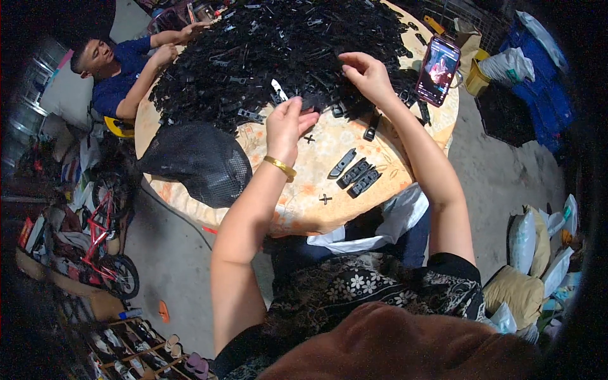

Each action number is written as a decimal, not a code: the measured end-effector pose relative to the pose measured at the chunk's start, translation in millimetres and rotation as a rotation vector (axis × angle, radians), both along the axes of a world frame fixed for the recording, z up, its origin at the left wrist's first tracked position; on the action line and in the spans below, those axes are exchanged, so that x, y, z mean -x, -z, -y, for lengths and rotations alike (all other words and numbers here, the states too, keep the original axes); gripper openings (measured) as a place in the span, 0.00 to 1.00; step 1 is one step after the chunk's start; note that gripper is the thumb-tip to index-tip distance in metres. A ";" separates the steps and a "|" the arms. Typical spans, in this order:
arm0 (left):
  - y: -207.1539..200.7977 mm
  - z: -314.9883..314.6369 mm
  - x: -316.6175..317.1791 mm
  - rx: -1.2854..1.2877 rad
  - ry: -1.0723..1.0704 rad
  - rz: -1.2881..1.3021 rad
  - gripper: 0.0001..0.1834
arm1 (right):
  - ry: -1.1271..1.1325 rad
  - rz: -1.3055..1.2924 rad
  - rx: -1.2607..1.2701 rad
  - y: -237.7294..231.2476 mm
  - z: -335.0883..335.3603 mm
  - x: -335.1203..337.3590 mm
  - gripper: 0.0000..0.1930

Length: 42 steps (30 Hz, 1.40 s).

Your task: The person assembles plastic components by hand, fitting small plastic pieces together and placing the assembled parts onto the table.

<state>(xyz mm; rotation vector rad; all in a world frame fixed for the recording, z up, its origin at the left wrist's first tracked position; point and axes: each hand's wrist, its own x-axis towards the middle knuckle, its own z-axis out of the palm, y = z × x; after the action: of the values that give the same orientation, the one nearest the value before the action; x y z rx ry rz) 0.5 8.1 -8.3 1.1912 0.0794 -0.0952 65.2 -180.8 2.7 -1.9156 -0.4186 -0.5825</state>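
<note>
A big heap of small black plastic parts (272, 50) covers most of a round table (297, 206) with a pale flowered cloth. My left hand (288, 125) is at the heap's near edge, its fingers curled toward the thumb; dark parts behind blur what they hold. Over the heap's right side is my right hand (370, 76), thumb and forefinger apart, with nothing plainly between them. In front lie a black knife-shaped piece (342, 164) and a few black ribbed pieces (360, 177) side by side. Two small black crosses (325, 199) rest on the cloth.
A black mesh bag (202, 166) slumps at the table's left. A phone (438, 69) stands at the right edge. Across to the left, another person (123, 76) reaches into the heap. A red bicycle (101, 240), shoe rack (142, 348) and stuffed sacks (516, 294) stand around.
</note>
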 end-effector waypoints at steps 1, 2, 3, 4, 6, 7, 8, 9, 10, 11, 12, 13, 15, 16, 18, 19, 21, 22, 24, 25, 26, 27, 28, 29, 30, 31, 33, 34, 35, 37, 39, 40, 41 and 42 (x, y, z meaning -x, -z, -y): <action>-2.3 -3.1 -1.2 -0.013 -0.054 0.020 0.17 | 0.044 0.003 0.147 -3.0 3.9 3.9 0.12; -4.2 -5.9 -2.4 -0.026 -0.107 0.040 0.17 | 0.043 0.003 0.145 -5.0 4.7 7.6 0.12; -5.6 -7.2 -2.9 0.000 -0.145 0.063 0.16 | -0.044 0.083 0.302 -8.2 5.1 12.5 0.13; -6.9 -8.1 -2.8 0.000 -0.145 0.063 0.16 | -0.130 0.162 0.460 -11.2 5.2 17.8 0.15; -9.5 -8.9 -2.3 -0.004 -0.163 0.088 0.16 | -0.240 0.297 0.618 -13.2 -2.7 30.2 0.17; -9.7 -7.9 -2.1 -0.020 -0.166 0.082 0.16 | -0.254 0.269 0.719 -9.4 -8.9 33.5 0.17; -9.9 -7.1 -1.8 -0.020 -0.167 0.082 0.16 | -0.267 0.240 0.820 -3.9 -14.4 33.8 0.17; -10.6 -6.4 -0.7 -0.039 -0.164 0.089 0.16 | -0.267 0.212 0.882 -1.7 -18.8 33.9 0.17; -10.9 -6.0 0.2 -0.059 -0.162 0.097 0.16 | -0.266 0.210 0.882 -2.0 -18.0 33.9 0.17; -10.5 -5.9 0.8 -0.058 -0.161 0.097 0.16 | -0.205 0.226 0.777 -3.0 -16.8 33.5 0.16; -10.0 -6.3 0.7 -0.059 -0.157 0.110 0.17 | -0.149 0.244 0.672 -4.9 -16.2 32.3 0.16; -9.7 -6.6 0.8 -0.061 -0.152 0.123 0.18 | -0.121 0.197 0.546 -6.9 -12.9 32.1 0.15; -9.2 -4.4 1.6 -0.079 -0.118 0.095 0.17 | -0.253 -0.038 0.256 -6.4 -8.6 31.7 0.15; -9.2 -2.5 2.3 -0.099 -0.080 0.066 0.17 | -0.350 -0.147 0.094 -3.8 -7.8 30.7 0.16; -8.5 -0.5 4.2 -0.104 -0.049 0.064 0.16 | -0.426 -0.236 0.087 -1.8 -8.7 32.1 0.16; -7.1 0.0 4.3 -0.096 -0.047 0.104 0.17 | -0.413 -0.114 0.182 -2.7 -11.1 32.8 0.16; -6.7 1.3 4.5 -0.106 -0.042 0.184 0.16 | -0.356 -0.189 0.069 -1.5 -17.5 37.9 0.14; -7.2 3.0 5.6 -0.106 -0.042 0.183 0.16 | -0.299 -0.210 0.056 -2.4 -18.4 39.9 0.13; -8.6 6.5 8.5 -0.179 -0.002 0.213 0.16 | -0.248 -0.167 0.097 -4.9 -19.8 45.3 0.11; -5.3 6.1 8.0 -0.192 0.023 0.223 0.16 | -0.197 -0.123 0.138 -5.4 -20.8 46.8 0.09; -3.1 5.9 8.0 -0.193 0.021 0.222 0.16 | -0.200 -0.124 0.137 -4.8 -21.8 47.2 0.09; -1.2 6.7 7.9 -0.215 0.032 0.234 0.16 | -0.166 0.028 0.232 -4.1 -21.9 47.6 0.08; 0.5 7.2 7.7 -0.237 0.043 0.247 0.16 | -0.132 0.179 0.327 -3.4 -22.3 48.0 0.07; 1.8 6.8 7.0 -0.266 0.050 0.263 0.16 | -0.128 0.272 0.319 -3.0 -23.8 48.7 0.05; 2.7 6.9 7.2 -0.266 0.049 0.263 0.16 | -0.129 0.272 0.319 -3.3 -24.4 49.9 0.05; 3.7 7.1 7.7 -0.313 0.039 0.288 0.16 | -0.106 0.267 0.336 -4.3 -25.0 51.5 0.06; 5.1 7.4 8.3 -0.360 0.026 0.313 0.16 | -0.086 0.264 0.353 -3.4 -26.5 53.4 0.07; 5.7 7.6 8.5 -0.439 0.026 0.335 0.16 | -0.068 0.259 0.354 -1.4 -27.0 53.7 0.06; 5.9 7.0 8.6 -0.518 0.026 0.356 0.16 | -0.051 0.255 0.355 -0.2 -27.6 54.2 0.06; 2.3 5.5 9.7 -0.495 0.048 0.352 0.17 | -0.061 0.318 0.381 -1.7 -27.6 56.1 0.06; -9.2 5.1 14.0 -0.459 0.082 0.328 0.20 | -0.071 0.381 0.406 -5.4 -27.5 58.1 0.06; -8.4 3.8 13.0 -0.460 0.078 0.328 0.20 | -0.077 0.426 0.402 -8.4 -27.4 59.2 0.06; -6.9 2.5 10.9 -0.375 0.108 0.302 0.21 | -0.082 0.470 0.398 -11.1 -27.1 59.9 0.06; -5.9 1.0 9.9 -0.291 0.135 0.275 0.21 | -0.087 0.471 0.397 -13.3 -26.6 60.3 0.06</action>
<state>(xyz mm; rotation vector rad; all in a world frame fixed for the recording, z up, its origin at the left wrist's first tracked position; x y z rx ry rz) -9.3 7.1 -2.3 1.4895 -0.2368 -0.0383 4.9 -154.2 16.0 -2.1102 -0.9736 -0.9523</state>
